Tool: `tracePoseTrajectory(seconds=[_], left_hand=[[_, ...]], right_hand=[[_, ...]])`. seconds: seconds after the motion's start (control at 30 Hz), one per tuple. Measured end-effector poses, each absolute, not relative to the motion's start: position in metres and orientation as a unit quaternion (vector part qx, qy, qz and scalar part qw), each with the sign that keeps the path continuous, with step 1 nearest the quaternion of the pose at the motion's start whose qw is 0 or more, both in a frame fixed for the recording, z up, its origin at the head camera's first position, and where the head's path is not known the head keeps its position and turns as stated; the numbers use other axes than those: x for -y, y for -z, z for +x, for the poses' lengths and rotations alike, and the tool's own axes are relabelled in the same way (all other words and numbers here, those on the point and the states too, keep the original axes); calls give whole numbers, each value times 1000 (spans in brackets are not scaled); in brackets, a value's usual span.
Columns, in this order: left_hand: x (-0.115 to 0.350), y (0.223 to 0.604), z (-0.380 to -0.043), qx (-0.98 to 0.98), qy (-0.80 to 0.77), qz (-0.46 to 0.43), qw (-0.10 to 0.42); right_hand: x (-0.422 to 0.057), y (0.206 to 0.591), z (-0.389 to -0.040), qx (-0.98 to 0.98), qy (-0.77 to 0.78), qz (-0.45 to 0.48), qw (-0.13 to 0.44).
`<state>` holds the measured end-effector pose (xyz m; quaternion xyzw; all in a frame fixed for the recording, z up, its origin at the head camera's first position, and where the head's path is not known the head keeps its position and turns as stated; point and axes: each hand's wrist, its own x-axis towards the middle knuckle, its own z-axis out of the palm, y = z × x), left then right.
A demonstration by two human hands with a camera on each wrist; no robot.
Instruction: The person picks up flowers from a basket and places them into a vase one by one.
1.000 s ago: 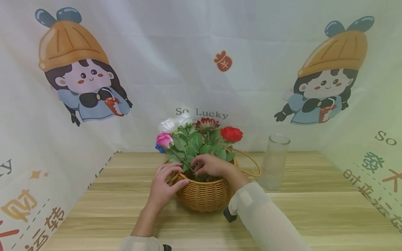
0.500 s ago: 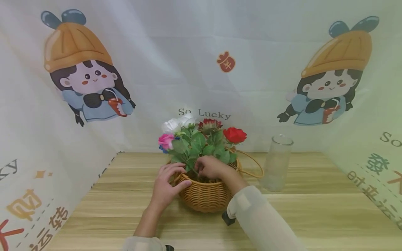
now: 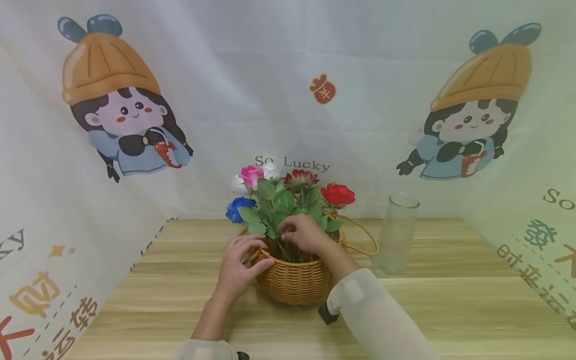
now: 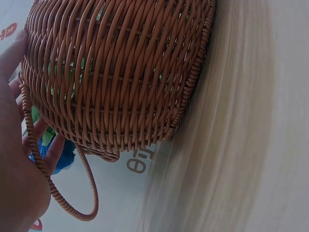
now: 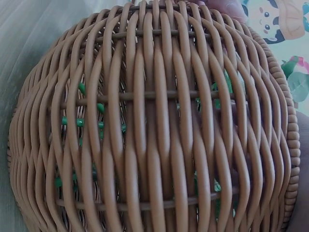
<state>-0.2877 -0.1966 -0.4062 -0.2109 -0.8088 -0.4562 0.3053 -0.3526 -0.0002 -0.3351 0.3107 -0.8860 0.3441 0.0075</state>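
Note:
A round wicker basket (image 3: 297,284) stands on the table with artificial flowers in it. My left hand (image 3: 239,261) grips its left rim near the handle, thumb toward the front; the left wrist view shows fingers behind the handle loop (image 4: 63,200). Over the basket's opening my right hand (image 3: 307,235) pinches a green stem low among the leaves, which appears to belong to the pink rose (image 3: 251,176). A blue rose (image 3: 240,209) leans out at left, with white flowers (image 3: 271,170) behind. Toward the right are a dark red flower (image 3: 301,180) and a red rose (image 3: 337,194).
A clear glass vase (image 3: 397,235) stands on the wooden table (image 3: 432,310) to the right of the basket. Between them, the second handle loop (image 3: 366,235) sticks out. A printed cloth (image 3: 360,120) rises behind and at both sides.
The pink rose has risen and moved slightly right, now in front of the white flowers; the blue rose shows fully. My right hand has lifted slightly. My left hand keeps its place on the rim.

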Motion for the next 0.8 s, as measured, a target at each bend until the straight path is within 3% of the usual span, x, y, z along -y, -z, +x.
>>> tracePoseTrajectory(seconds=[0.8], left_hand=[[197,410,-289,805,466,-208,301]], right_hand=[[-18,329,-338,783,-571,201,144]])
